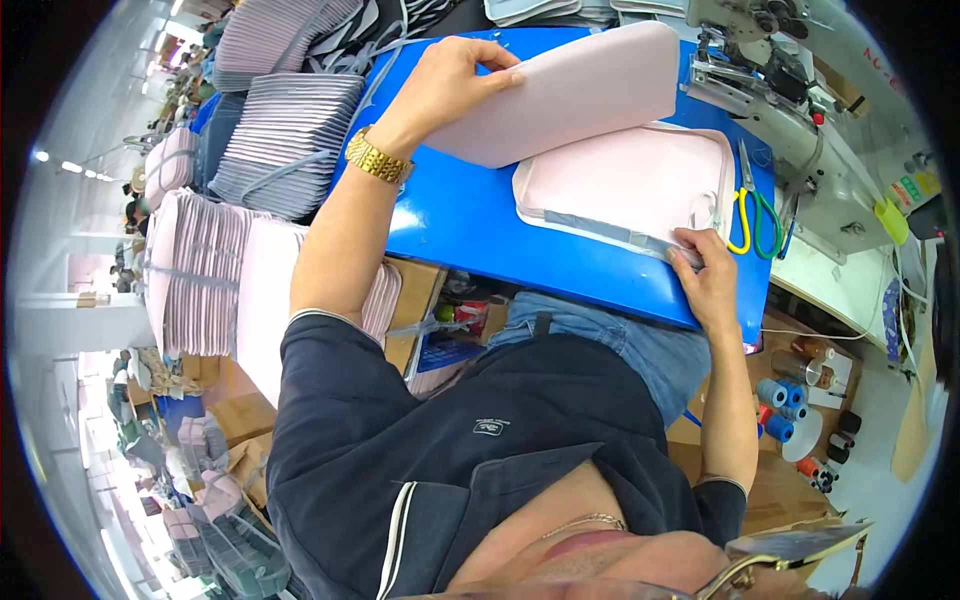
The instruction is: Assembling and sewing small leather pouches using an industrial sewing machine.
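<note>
My left hand [457,84] pinches the upper left edge of a pale pink padded panel [590,95], which is tilted up off the blue tabletop [480,235]. Below and to its right lies a second pale pink piece [625,180] with a raised white rim and a grey strip [600,228] along its near edge. My right hand [708,275] rests at that piece's near right corner, thumb and fingers closed on its edge. Just right of it lie scissors [752,215] with one yellow and one green handle, blades pointing away from me.
A sewing machine [800,130] stands to the right of the blue top. Banded stacks of pink and grey panels [275,145] crowd the left side, with another pink stack [195,270] nearer. Thread spools [780,410] sit low at the right.
</note>
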### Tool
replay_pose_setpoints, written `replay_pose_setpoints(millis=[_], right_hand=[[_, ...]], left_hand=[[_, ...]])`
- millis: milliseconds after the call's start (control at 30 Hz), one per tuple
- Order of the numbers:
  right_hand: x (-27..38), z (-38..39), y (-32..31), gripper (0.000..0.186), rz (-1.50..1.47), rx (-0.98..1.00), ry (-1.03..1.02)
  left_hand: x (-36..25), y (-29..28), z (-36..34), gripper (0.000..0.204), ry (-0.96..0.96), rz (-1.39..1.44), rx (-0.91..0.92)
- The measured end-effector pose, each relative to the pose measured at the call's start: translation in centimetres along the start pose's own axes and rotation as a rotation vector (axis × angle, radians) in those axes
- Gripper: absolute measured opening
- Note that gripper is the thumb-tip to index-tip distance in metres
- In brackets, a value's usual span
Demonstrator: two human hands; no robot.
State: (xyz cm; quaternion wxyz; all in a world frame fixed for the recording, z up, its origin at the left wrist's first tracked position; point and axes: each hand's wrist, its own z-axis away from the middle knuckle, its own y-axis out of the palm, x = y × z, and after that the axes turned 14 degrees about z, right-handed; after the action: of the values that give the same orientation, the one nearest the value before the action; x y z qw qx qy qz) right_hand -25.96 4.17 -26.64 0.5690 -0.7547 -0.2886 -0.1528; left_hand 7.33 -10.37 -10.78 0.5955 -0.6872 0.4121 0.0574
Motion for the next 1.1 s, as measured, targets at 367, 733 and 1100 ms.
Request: replay_pose_setpoints(millis=[367,733,1100], right_hand=[[1.5,-0.6,-0.9,0.019,0.289,0.015,-0.063],[7.2,-3.7,-4.2,0.012,0.096,0.066,-0.463],[9.8,-7.4,-8.0,0.008,0.165,-0.383,-0.394]], left_hand=[[-1.0,-0.6,1.7,0.013,0.131,-0.026,-0.547],[-2.5,7.5,6.0,0.010,0.154,-0.032,-0.340],[-5.8,3.8,4.0,0.014,0.286,0.135,-0.229]])
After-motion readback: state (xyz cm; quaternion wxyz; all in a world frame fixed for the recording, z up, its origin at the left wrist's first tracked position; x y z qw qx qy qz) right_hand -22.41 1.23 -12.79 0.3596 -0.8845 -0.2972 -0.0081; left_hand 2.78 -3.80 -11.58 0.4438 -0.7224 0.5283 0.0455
